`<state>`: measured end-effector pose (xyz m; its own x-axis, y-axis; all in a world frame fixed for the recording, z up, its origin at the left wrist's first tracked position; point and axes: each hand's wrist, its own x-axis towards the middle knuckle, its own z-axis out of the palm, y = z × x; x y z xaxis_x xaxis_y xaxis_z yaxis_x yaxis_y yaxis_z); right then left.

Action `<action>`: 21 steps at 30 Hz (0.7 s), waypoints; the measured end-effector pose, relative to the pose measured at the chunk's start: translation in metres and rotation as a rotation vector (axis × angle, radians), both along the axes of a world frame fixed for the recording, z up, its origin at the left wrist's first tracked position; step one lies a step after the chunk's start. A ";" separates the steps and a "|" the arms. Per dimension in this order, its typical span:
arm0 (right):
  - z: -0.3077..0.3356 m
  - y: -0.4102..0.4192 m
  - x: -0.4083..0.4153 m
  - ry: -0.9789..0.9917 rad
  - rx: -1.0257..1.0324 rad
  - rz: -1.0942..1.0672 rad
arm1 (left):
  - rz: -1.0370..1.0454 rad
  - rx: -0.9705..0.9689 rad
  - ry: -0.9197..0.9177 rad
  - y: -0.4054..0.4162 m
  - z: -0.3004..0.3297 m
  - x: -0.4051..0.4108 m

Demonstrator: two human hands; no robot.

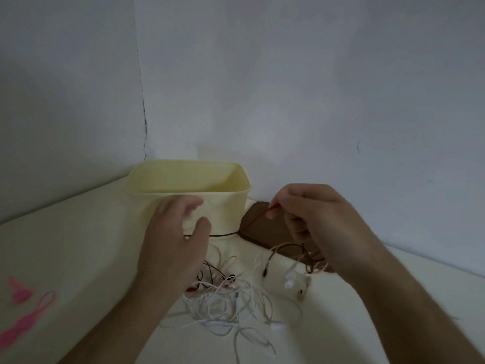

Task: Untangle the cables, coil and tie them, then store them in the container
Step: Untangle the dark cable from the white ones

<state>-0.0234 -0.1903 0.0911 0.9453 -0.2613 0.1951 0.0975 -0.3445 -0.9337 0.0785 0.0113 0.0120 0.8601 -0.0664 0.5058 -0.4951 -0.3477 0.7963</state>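
In front of the container [189, 179]: cables [231, 298] heaped loose, light, floppy, snag-prone. Right hand [315, 214] pinches a dark strand [258, 216]; left hand [173, 232] spread, empty. Best gripped near plugs.

Dim, flat, bluish light with no clear source; shadows are faint and there is no glare. The whole picture is soft, the left hand [173, 240] smeared by motion. Wide-angle bending curves the desk [65, 248] edge toward 9 and 3 o'clock.

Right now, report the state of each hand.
Left hand: open, fingers spread before the pale yellow plastic container.
Right hand: pinching a thin reddish-brown cable.
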 end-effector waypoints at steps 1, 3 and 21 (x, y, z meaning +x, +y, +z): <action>-0.003 0.005 0.003 0.003 -0.034 0.025 | -0.126 -0.008 -0.048 0.001 0.001 -0.003; -0.009 0.014 0.007 -0.009 -0.072 0.089 | -0.512 -0.076 0.024 -0.001 0.004 -0.010; -0.002 -0.021 -0.002 0.241 -0.530 -0.091 | -0.211 -0.824 0.269 0.004 0.006 0.008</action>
